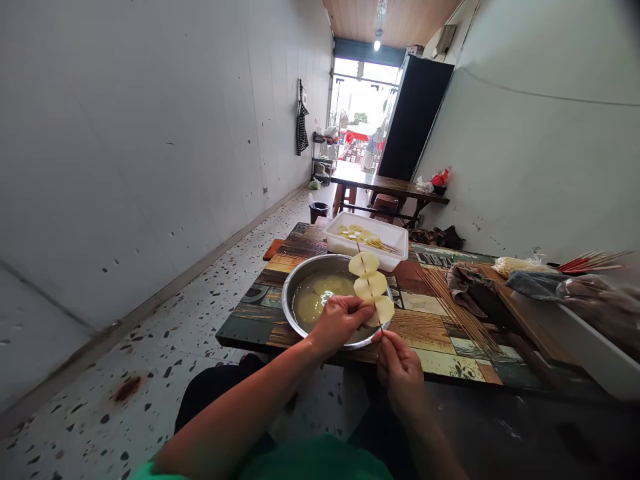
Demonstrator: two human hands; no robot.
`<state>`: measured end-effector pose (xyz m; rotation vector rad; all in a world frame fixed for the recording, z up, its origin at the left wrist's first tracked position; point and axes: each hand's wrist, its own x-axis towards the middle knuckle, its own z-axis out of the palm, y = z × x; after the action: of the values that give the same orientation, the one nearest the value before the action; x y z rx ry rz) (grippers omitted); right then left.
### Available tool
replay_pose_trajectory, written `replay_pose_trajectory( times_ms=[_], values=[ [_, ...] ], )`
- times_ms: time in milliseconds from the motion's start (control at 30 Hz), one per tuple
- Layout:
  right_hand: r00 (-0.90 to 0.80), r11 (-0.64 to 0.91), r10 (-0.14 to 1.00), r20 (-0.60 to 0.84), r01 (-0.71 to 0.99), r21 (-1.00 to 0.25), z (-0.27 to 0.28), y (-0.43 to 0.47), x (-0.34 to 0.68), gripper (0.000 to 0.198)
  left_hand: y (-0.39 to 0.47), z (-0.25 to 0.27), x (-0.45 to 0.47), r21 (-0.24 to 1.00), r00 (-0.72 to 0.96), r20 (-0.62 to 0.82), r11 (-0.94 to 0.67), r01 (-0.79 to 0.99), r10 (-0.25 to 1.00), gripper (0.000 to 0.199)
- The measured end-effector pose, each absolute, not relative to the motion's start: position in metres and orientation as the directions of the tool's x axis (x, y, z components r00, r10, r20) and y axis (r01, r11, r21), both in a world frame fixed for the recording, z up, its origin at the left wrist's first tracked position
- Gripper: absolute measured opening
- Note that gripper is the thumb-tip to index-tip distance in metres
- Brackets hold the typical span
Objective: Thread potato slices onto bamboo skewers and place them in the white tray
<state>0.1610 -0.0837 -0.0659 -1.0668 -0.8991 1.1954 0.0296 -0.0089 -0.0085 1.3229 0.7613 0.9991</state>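
Three pale yellow potato slices [371, 286] are threaded on a thin wooden skewer [357, 245], held upright at a slant over the right side of a metal basin [287, 298]. My left hand [336, 325] pinches the lowest slice between thumb and fingers. Below it, my right hand [400, 368] is closed around the skewer's lower end. Cloudy water fills the basin, with more slices under the surface. Behind the basin stands a white plastic tub [345, 251] holding loose slices [356, 231] and several loaded skewers [381, 245].
Many bare skewers [457, 310] lie spread on the patchwork wooden table [427, 327], right of the basin. Beside them are a brown cloth [469, 287], a wooden board [530, 317] and a white bin [595, 350] with plastic bags. A second table [385, 183] stands farther back.
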Motion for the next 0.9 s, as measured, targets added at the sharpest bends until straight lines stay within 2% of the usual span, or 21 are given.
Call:
replay_pose_trajectory(
  times_ms=[233,400,533,667,733,800,833,900],
  values=[
    [0.216,0.036,0.975,-0.043,-0.351,-0.936,-0.059,-0.085,0.152,0.030,-0.004,-0.016,0.031,0.992,0.406,0.085,-0.040,-0.116,0.910,0.036],
    [0.163,-0.005,0.984,-0.076,-0.397,-0.918,-0.055,-0.082,0.153,0.031,0.003,-0.022,0.029,0.986,0.433,-0.013,0.084,-0.146,0.901,0.034],
    [0.212,0.050,0.977,-0.033,-0.372,-0.927,-0.062,-0.079,0.154,0.030,0.006,-0.022,0.027,0.976,0.473,-0.042,0.138,-0.170,0.880,0.040],
    [0.256,0.082,0.966,-0.016,-0.366,-0.927,-0.065,-0.080,0.159,0.028,0.017,-0.018,0.015,0.964,0.365,-0.042,0.134,-0.231,0.930,0.046],
    [0.300,0.108,0.954,-0.012,-0.380,-0.919,-0.062,-0.081,0.167,0.028,0.027,-0.012,0.004,0.992,0.270,0.015,0.020,-0.127,0.963,0.039],
    [0.355,0.141,0.935,-0.008,-0.392,-0.909,-0.058,-0.082,0.177,0.028,0.039,-0.004,-0.007,0.978,0.240,0.140,-0.172,0.121,0.961,0.024],
    [0.379,0.154,0.926,-0.009,-0.397,-0.905,-0.055,-0.083,0.181,0.027,0.046,-0.001,-0.010,0.932,0.268,0.180,-0.251,0.262,0.947,0.016],
    [0.402,0.160,0.915,-0.020,-0.409,-0.898,-0.052,-0.084,0.188,0.023,0.059,0.003,-0.008,0.819,0.376,0.172,-0.344,0.458,0.910,0.008]
  ],
)
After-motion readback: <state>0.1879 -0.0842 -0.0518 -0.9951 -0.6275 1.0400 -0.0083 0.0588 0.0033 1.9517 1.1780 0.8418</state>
